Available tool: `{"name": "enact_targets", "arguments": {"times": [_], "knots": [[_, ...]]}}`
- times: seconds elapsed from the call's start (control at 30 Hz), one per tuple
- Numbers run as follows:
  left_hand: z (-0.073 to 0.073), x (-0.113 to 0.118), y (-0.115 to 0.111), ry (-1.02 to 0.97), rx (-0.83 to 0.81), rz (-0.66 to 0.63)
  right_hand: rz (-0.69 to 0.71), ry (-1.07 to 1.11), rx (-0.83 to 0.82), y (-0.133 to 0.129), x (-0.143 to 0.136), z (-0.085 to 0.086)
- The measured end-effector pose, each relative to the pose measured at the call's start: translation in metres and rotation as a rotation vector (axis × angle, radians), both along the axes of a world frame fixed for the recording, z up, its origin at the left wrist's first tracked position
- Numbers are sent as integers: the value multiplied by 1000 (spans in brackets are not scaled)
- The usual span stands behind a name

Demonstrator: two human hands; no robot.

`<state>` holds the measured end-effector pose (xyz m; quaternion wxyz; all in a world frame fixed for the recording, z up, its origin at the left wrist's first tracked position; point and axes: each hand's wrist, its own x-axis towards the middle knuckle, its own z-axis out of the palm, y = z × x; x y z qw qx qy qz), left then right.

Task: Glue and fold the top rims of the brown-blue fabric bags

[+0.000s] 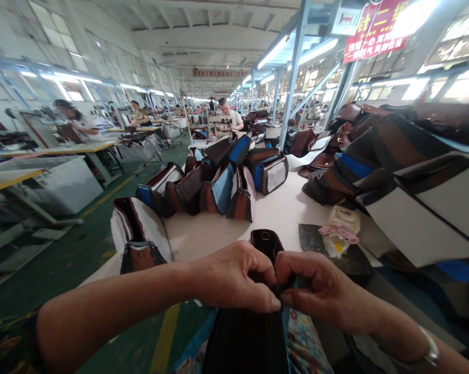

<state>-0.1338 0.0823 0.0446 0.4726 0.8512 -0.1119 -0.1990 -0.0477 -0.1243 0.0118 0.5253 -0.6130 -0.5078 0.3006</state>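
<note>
Both my hands meet at the edge of a dark bag that rests in front of my body. With fingers and thumb pinched, my left hand grips the bag's edge. My right hand pinches the same edge close beside it, the fingertips of the two hands almost touching. Behind the hands rises another part in dark brown, a bag opening with a small metal ring-like fitting. The exact spot between my fingertips is partly hidden by them.
Several unfinished bags stand on the pale table ahead. At the left edge sits a white and brown bag. A high pile of bags fills the right side, near a plastic-wrapped bundle on a dark board. Other people work at benches farther off.
</note>
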Motion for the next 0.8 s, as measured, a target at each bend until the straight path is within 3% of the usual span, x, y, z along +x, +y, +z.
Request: {"name": "enact_targets", "arguments": {"times": [0.3, 0.57, 0.8], "knots": [[-4, 1, -3, -20, 15, 41, -11, 18, -24, -1, 3, -8], [-5, 0, -6, -38, 9, 31, -162, 4, -73, 4, -7, -4], [-5, 2, -4, 6, -2, 26, -144, 83, -80, 4, -6, -7]]}}
